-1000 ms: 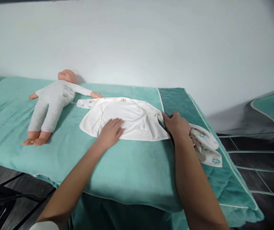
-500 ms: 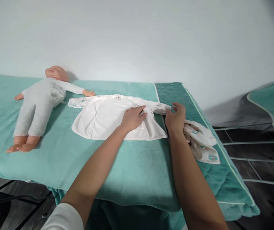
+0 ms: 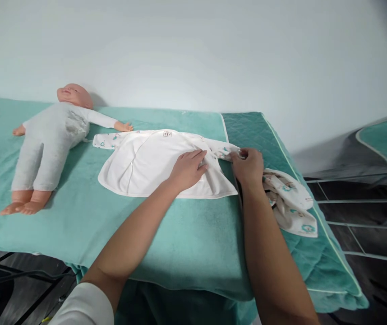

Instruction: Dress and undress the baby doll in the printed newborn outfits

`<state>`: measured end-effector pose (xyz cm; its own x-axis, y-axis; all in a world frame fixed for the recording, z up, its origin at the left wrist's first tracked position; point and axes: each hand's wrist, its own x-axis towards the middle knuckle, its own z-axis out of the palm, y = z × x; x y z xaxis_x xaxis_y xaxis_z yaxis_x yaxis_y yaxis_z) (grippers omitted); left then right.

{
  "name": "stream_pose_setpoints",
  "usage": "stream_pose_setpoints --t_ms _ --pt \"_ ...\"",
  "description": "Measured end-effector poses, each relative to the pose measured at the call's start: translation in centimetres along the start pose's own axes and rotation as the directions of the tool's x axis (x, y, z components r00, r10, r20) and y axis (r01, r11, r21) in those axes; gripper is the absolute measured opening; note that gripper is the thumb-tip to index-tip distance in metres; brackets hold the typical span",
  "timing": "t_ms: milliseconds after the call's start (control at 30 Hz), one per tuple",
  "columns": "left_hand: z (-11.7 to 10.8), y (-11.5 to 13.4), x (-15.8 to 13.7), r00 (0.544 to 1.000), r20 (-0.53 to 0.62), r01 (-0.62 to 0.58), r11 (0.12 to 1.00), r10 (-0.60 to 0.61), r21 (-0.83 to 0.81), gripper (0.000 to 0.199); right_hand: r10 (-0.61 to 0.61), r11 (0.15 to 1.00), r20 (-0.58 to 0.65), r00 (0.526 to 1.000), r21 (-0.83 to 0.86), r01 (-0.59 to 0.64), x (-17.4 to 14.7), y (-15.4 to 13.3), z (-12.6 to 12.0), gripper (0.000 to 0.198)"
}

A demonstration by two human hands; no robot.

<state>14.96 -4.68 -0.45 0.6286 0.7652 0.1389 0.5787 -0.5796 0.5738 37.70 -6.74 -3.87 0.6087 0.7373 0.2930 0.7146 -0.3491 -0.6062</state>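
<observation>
A white baby shirt (image 3: 153,158) with patterned sleeves lies spread out on the green padded cover. My left hand (image 3: 189,169) rests flat on the right part of its body, fingers stretched out. At the end of the right sleeve, my right hand (image 3: 247,166) pinches the cuff between thumb and fingers. A baby doll (image 3: 51,140) in a pale cloth suit lies on its back to the left, one hand near the shirt's left sleeve.
Crumpled patterned baby clothing (image 3: 291,203) lies just right of my right forearm. The green cover (image 3: 193,243) reaches the bed's near edge. Beyond the right edge stand metal rails (image 3: 359,225) and another green cloth (image 3: 383,140). A white wall (image 3: 180,54) runs along the back.
My right hand has closed its fingers on the sleeve cuff. My left hand stays flat on the shirt. The view has shifted slightly.
</observation>
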Motion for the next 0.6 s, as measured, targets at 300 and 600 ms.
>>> stream_pose_setpoints --t_ms 300,600 --pt "-1.4 0.2 -0.7 0.997 -0.005 0.073 0.974 -0.076 -0.213 0.052 0.133 0.991 0.026 0.991 -0.009 -0.133 1.9 0.2 -0.1 0.025" --pt "-0.5 -0.1 -0.6 0.999 0.014 -0.043 0.998 0.043 -0.037 0.048 -0.162 0.98 -0.183 0.97 0.087 0.18 1.8 -1.3 0.6 0.032"
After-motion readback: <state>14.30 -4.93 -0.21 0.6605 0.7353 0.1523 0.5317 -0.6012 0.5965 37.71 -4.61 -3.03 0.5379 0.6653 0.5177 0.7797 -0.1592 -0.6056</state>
